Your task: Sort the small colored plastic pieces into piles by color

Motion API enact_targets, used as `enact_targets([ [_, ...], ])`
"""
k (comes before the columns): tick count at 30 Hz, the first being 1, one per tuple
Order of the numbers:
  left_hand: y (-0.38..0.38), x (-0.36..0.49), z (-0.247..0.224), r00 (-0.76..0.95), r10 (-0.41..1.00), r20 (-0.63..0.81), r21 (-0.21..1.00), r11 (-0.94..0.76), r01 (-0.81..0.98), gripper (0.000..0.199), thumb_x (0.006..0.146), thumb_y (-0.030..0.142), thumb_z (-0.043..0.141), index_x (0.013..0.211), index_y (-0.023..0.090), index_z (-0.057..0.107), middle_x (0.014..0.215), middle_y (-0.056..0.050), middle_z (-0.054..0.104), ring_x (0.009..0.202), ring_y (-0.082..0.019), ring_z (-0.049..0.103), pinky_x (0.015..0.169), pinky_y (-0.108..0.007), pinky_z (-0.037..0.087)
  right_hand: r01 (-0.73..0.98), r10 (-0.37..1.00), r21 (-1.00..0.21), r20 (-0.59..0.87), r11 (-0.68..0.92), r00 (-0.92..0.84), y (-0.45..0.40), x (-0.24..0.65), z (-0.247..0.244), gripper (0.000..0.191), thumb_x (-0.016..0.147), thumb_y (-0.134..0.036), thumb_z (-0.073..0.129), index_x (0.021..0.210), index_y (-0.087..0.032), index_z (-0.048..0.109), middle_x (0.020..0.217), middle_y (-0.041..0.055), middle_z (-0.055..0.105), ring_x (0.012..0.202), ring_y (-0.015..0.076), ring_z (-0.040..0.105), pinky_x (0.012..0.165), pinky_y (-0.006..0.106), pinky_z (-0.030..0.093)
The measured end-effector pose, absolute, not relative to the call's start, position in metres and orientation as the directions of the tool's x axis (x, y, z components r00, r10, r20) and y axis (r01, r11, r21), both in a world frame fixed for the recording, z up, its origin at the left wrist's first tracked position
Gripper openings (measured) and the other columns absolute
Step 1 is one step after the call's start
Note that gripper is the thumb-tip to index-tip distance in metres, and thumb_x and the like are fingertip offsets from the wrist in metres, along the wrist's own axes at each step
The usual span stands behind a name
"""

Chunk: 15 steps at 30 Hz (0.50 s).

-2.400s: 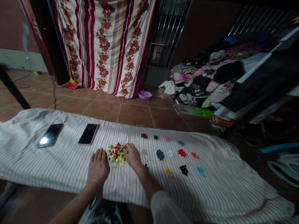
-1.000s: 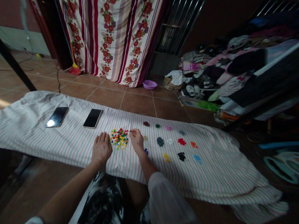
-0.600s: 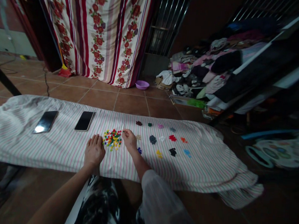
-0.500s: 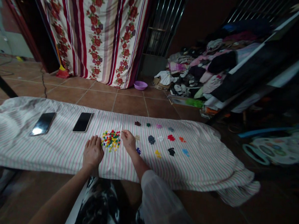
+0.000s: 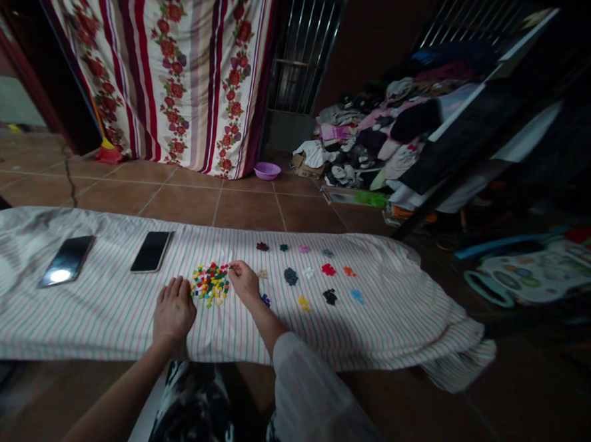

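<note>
A mixed pile of tiny coloured pieces, mostly red, yellow, green and white, lies on the striped cloth. Flat on the cloth at the pile's left edge rests my left hand, its fingers stretched out. My right hand is at the pile's right edge, thumb and fingertips pinched together. A dark speck shows at those fingertips, too small to name. Right of my hand are small single-colour heaps, among them dark grey pieces, red pieces, black pieces and yellow pieces. My right wrist partly covers the blue pieces.
Two phones lie on the left of the cloth, a black-screened phone and a shiny phone. Beyond stand a purple basin, a broom and a heap of clothes. A flowered curtain hangs behind.
The whole view has shifted, so the cloth and everything on it appear further left and slightly lower. Both hands keep nearly the same place beside the pile, the right still pinched.
</note>
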<state>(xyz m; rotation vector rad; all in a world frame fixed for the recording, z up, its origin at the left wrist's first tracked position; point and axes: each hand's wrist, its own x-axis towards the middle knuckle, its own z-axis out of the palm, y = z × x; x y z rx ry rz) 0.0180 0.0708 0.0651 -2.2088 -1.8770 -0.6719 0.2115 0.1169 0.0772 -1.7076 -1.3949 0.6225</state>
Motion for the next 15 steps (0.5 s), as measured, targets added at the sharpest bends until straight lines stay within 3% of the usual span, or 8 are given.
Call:
enact_targets([
  [6, 0.072, 0.017, 0.063, 0.111, 0.885, 0.453, 0.159, -0.203, 0.966, 0.039, 0.091, 0.019, 0.036, 0.12, 0.009, 0.06, 0.13, -0.019, 0.061, 0.127, -0.029, 0.052, 0.108, -0.046, 0.038, 0.438, 0.953, -0.898, 0.092, -0.045, 0.287, 0.121, 0.215, 0.074, 0.022, 0.08, -0.02, 0.057, 0.098, -0.024, 0.068, 0.091, -0.0009, 0.073, 0.083, 0.0142, 0.07, 0.078, 0.025, 0.053],
  [9, 0.072, 0.017, 0.061, 0.097, 0.879, 0.466, 0.171, -0.197, 0.965, 0.038, 0.09, 0.019, 0.037, 0.119, 0.011, 0.06, 0.129, -0.017, 0.062, 0.127, -0.028, 0.053, 0.109, -0.045, 0.037, 0.382, 0.957, -0.924, 0.086, -0.027, 0.278, 0.124, 0.217, 0.072, 0.019, 0.079, -0.021, 0.057, 0.094, -0.025, 0.067, 0.084, -0.0024, 0.072, 0.079, 0.0137, 0.069, 0.074, 0.025, 0.055],
  [15, 0.071, 0.019, 0.065, 0.106, 0.882, 0.459, 0.153, -0.196, 0.969, 0.039, 0.091, 0.02, 0.035, 0.119, 0.008, 0.061, 0.129, -0.019, 0.062, 0.127, -0.03, 0.053, 0.109, -0.045, 0.038, 0.107, 0.973, -0.994, 0.004, -0.022, 0.232, 0.135, 0.225, 0.081, 0.015, 0.081, -0.025, 0.052, 0.092, -0.023, 0.063, 0.072, -0.0025, 0.067, 0.067, 0.0136, 0.067, 0.058, 0.022, 0.053],
])
